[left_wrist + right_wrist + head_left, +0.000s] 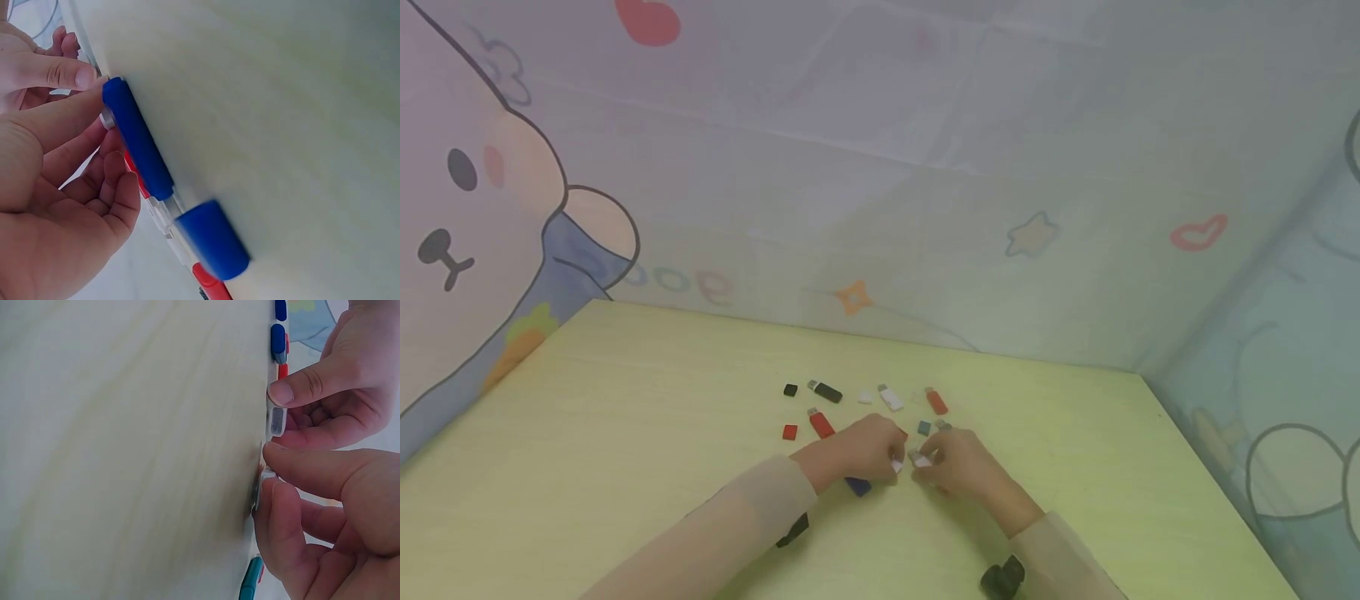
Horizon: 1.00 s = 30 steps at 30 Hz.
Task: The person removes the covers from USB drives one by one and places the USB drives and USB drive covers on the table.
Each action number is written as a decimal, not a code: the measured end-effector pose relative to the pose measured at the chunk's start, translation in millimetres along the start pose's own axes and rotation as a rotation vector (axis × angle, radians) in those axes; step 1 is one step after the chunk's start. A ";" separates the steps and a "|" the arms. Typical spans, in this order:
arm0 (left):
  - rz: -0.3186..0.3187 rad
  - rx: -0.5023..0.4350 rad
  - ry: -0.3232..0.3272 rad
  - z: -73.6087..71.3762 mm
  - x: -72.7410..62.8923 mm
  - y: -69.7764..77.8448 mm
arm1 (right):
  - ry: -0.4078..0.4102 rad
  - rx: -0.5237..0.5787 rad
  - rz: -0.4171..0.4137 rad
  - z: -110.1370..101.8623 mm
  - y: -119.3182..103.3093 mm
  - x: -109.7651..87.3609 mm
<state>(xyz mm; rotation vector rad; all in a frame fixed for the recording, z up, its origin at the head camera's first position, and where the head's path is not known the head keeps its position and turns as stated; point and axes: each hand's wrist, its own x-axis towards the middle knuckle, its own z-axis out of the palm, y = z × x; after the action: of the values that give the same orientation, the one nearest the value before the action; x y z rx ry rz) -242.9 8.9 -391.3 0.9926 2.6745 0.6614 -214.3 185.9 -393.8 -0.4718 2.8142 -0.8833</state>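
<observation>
My left hand [874, 448] pinches a small white cap [277, 422] between thumb and fingers, just above the table. Facing it, my right hand [958, 462] pinches a white USB stick [919, 459], its metal plug pointing toward the cap. Cap and stick are apart, with a small gap between. Beside and partly under my left hand lies a blue USB stick [140, 137], its blue cap [215, 240] close to the metal end. The right fingers cover most of the white stick.
Behind the hands lie a black USB stick [826, 391], a black cap [791, 390], a white stick [891, 397], a white cap [865, 397], an orange-red stick [936, 401], a red stick [821, 423], a red cap [790, 432] and a grey-blue cap [924, 427]. A printed cloth [865, 208] hangs behind the table.
</observation>
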 end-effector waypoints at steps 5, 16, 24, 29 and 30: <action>-0.018 -0.023 -0.019 0.7 1.5 -2.2 | -0.005 0.011 0.011 0.8 3.1 1.4; -0.011 -0.043 -0.033 -0.5 3.6 -6.3 | -0.002 0.012 0.048 0.6 0.4 3.2; -0.005 -0.043 -0.036 -1.7 2.0 -7.7 | 0.004 0.006 0.070 -0.5 -0.4 3.9; -0.030 -0.120 -0.030 -12.6 -8.0 -9.6 | 0.059 -0.037 0.099 -11.9 -4.1 -3.2; -0.024 -0.137 -0.017 -16.5 -11.5 -10.9 | 0.078 -0.037 0.098 -15.9 -4.8 -5.5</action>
<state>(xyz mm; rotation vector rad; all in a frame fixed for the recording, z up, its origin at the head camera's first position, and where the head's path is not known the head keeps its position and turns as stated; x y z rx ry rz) -246.2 -11.5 -381.6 0.9249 2.5821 0.8152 -211.7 192.5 -377.8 -0.3082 2.8998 -0.8495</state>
